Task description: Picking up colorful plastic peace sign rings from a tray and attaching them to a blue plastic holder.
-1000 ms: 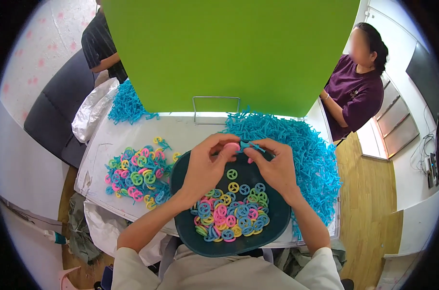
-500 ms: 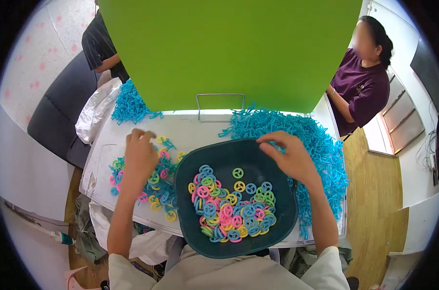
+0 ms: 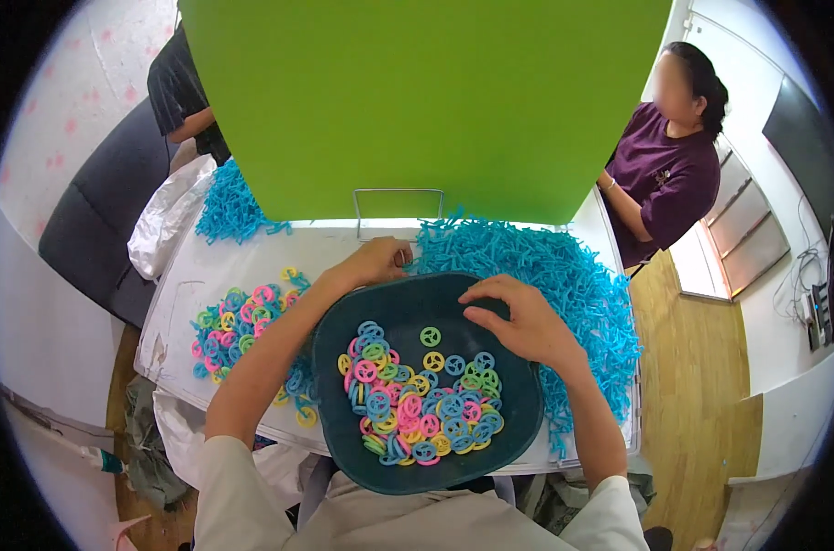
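Observation:
A dark green plastic basin (image 3: 343, 317) sits at the near side of the table, holding many small spoked wheel-like rings (image 3: 408, 404) in blue, pink, yellow and green. Beyond its far rim my left hand (image 3: 380, 260) reaches to the left edge of a heap of blue plastic stick pieces (image 3: 545, 266). Its fingers are bent together, and whatever is between them is hidden. Over the basin's right rim hovers my right hand (image 3: 513, 317), thumb and forefinger apart, with nothing visible between them. Left of the basin, partly behind my left forearm, lies a pile of rings joined with blue sticks (image 3: 242, 321).
A tall green panel (image 3: 417, 110) stands across the white table (image 3: 183, 321), with a metal wire frame (image 3: 398, 191) at its foot. Another blue heap (image 3: 229, 207) lies at the far left beside a white sack (image 3: 169, 216). Two people sit beyond, one on each side.
My left hand has moved right, from above the left pile to the edge of the blue heap. My right hand stays by the basin's rim. The whole view has shifted slightly.

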Motion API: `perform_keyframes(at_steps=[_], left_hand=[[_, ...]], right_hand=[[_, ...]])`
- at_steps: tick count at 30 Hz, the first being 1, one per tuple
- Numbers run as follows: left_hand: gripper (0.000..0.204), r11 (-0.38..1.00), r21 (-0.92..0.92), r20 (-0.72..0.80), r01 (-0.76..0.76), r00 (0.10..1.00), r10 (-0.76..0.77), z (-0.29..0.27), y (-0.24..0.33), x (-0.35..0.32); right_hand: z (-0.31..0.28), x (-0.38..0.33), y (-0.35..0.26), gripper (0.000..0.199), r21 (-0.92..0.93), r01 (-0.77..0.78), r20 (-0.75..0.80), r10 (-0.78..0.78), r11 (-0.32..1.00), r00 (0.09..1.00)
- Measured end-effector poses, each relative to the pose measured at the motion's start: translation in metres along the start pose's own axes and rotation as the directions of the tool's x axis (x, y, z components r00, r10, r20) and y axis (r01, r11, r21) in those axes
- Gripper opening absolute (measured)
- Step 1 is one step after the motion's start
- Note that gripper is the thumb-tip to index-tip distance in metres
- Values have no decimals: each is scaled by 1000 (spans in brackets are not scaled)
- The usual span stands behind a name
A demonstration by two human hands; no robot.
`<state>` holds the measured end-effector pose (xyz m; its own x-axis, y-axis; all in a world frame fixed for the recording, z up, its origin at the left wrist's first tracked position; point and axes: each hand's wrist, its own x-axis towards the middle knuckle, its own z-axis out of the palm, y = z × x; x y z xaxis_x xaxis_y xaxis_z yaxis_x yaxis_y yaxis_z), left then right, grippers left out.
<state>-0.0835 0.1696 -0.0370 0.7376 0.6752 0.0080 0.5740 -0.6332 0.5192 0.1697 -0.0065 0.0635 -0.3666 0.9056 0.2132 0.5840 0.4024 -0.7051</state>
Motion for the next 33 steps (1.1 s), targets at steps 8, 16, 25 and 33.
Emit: perform_keyframes(at_steps=[8,16,25,33], left_hand=[[23,790,-604,-233,107,924,-304,-35,95,-17],[18,565,-823,-163,-64,979,-125,-11,164,-45],[39,931,347,15,-118,993,120,36,149,-59],[27,981,170,-183,-89,976,120,20,153,-52]], right_hand=[[3,-2,8,30,-67,5,-367,-29,998,930],[6,7,-3,31,407,-102,-236,212,908,948],[7,15,10,18,596,55,-394,232,801,889],[2,9,8,16,772,-21,-231,311,635,922]])
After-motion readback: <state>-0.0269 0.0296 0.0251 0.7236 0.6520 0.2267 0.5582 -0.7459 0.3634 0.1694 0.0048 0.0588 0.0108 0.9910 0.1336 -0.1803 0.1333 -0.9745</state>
